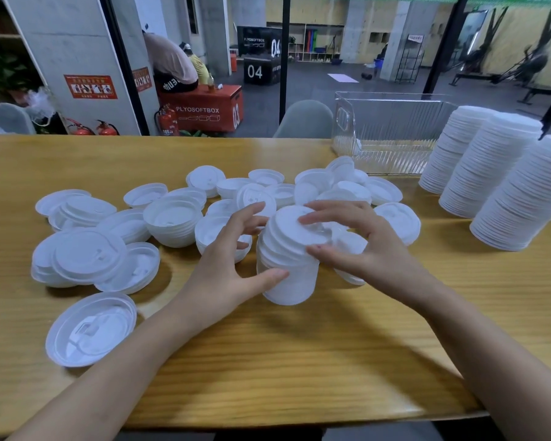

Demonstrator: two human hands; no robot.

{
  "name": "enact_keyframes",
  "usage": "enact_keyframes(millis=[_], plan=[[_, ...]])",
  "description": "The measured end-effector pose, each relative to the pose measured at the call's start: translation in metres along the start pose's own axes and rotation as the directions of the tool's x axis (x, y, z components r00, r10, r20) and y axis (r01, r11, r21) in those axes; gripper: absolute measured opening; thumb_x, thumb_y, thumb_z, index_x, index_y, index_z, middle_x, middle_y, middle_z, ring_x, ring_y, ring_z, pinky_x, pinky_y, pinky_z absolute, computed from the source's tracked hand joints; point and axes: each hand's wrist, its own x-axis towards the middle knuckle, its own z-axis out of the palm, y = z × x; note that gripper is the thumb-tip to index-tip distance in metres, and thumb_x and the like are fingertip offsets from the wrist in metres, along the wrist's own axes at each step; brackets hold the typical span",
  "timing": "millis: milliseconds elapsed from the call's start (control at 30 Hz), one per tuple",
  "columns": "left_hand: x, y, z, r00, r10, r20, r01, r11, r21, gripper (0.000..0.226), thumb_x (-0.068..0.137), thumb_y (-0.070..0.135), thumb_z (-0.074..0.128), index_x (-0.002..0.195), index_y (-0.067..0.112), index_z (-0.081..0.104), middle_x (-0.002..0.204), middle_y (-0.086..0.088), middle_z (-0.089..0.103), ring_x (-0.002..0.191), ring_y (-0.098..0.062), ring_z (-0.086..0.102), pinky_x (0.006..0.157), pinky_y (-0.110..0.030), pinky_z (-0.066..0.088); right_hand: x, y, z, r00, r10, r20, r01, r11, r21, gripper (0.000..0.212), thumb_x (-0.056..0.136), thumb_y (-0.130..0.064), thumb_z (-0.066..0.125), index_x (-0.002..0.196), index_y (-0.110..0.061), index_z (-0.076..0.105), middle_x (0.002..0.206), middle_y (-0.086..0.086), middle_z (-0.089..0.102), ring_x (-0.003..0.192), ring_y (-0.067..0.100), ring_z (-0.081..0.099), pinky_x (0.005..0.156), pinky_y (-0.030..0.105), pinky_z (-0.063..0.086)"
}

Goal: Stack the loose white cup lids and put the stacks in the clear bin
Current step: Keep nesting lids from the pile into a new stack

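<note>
white lid stack mid wood table, curled fingers of left hand round its side, right hand pinching its top. loose lids all around. clear bin behind, far right.

A wooden bench with lengthwise grain fills the near half of the view, and a grey shell chair stands just beyond its far edge. Farther off to the left, a red plyo box marked PLYOSOFTBOX 03 carries a bottle and a seated person bent forward, with a red fire extinguisher at its left end. Beyond it two black plyo boxes marked 04 are stacked, and a red notice hangs on the concrete pillar at left.
</note>
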Motion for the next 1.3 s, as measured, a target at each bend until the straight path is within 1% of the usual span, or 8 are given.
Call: enact_keyframes(millis=[267,467,600,700,833,933,1067,1300], plan=[[0.001,0.0,-0.001,1.0,-0.007,0.01,0.007,1.0,-0.022,0.088,0.066,0.05,0.076,0.142,0.046,0.031,0.127,0.037,0.049,0.127,0.005,0.045,0.095,-0.005,0.035,0.006,0.003,0.008,0.998,-0.043,0.042,0.047,0.995,-0.085,0.036,0.074,-0.05,0.073,0.109,-0.043,0.071,0.127,-0.029,0.058,0.128,0.006,0.041,0.102,0.012,0.03],[0.001,0.0,-0.001,1.0,-0.018,0.01,0.018,1.0,-0.012,0.082,0.068,0.04,0.077,0.137,0.05,0.034,0.126,0.04,0.048,0.124,0.009,0.045,0.095,-0.005,0.036,0.007,0.006,0.01,0.997,-0.04,0.062,0.047,0.993,-0.107,0.036,0.075,-0.053,0.072,0.11,-0.047,0.069,0.128,-0.032,0.055,0.127,0.006,0.04,0.106,0.026,0.034],[0.001,0.0,-0.001,1.0,-0.006,0.008,0.007,1.0,-0.016,0.081,0.068,0.04,0.079,0.136,0.05,0.036,0.13,0.036,0.048,0.127,0.005,0.044,0.099,-0.016,0.039,0.006,0.005,0.012,0.997,-0.054,0.063,0.061,0.991,-0.118,0.041,0.074,-0.061,0.066,0.113,-0.048,0.068,0.131,-0.03,0.054,0.128,0.006,0.04,0.106,0.026,0.033],[-0.001,0.001,-0.001,1.0,0.007,0.011,-0.007,1.0,-0.013,0.078,0.066,0.052,0.076,0.134,0.051,0.038,0.131,0.034,0.049,0.126,0.003,0.046,0.101,-0.023,0.04,0.003,0.003,0.006,0.998,-0.066,0.016,0.068,0.993,-0.096,0.048,0.075,-0.06,0.066,0.121,-0.045,0.064,0.134,-0.024,0.053,0.133,0.007,0.039,0.107,0.021,0.03],[-0.003,0.0,-0.005,1.0,0.009,0.007,-0.009,1.0,-0.014,0.075,0.065,0.056,0.073,0.133,0.048,0.041,0.132,0.031,0.051,0.127,0.001,0.047,0.101,-0.024,0.04,-0.01,0.018,-0.01,0.994,0.001,-0.106,-0.013,0.993,-0.116,0.053,0.073,-0.062,0.064,0.122,-0.044,0.06,0.126,-0.03,0.056,0.126,0.006,0.045,0.099,0.013,0.033],[-0.004,0.0,-0.006,1.0,0.022,-0.004,-0.023,1.0,-0.016,0.072,0.067,0.055,0.073,0.133,0.045,0.044,0.133,0.027,0.052,0.128,-0.004,0.047,0.1,-0.025,0.04,-0.024,0.039,-0.015,0.979,0.096,-0.181,-0.131,0.972,-0.196,0.06,0.068,-0.063,0.066,0.123,-0.045,0.055,0.124,-0.03,0.056,0.12,0.009,0.046,0.103,0.028,0.038],[-0.005,0.001,-0.006,1.0,0.026,-0.002,-0.026,1.0,-0.01,0.072,0.067,0.054,0.072,0.133,0.042,0.045,0.134,0.026,0.052,0.127,-0.002,0.048,0.099,-0.024,0.039,-0.038,0.051,-0.013,0.972,0.168,-0.165,-0.214,0.923,-0.319,0.068,0.071,-0.055,0.078,0.131,-0.045,0.047,0.127,-0.024,0.049,0.124,0.013,0.04,0.107,0.039,0.036],[-0.007,0.0,-0.007,1.0,0.021,0.004,-0.021,1.0,-0.008,0.072,0.068,0.053,0.072,0.134,0.038,0.047,0.133,0.024,0.053,0.127,-0.002,0.048,0.099,-0.025,0.04,-0.041,0.057,-0.01,0.969,0.207,-0.135,-0.243,0.893,-0.379,0.066,0.075,-0.053,0.073,0.135,-0.047,0.045,0.132,-0.021,0.051,0.122,0.011,0.039,0.108,0.04,0.034]])
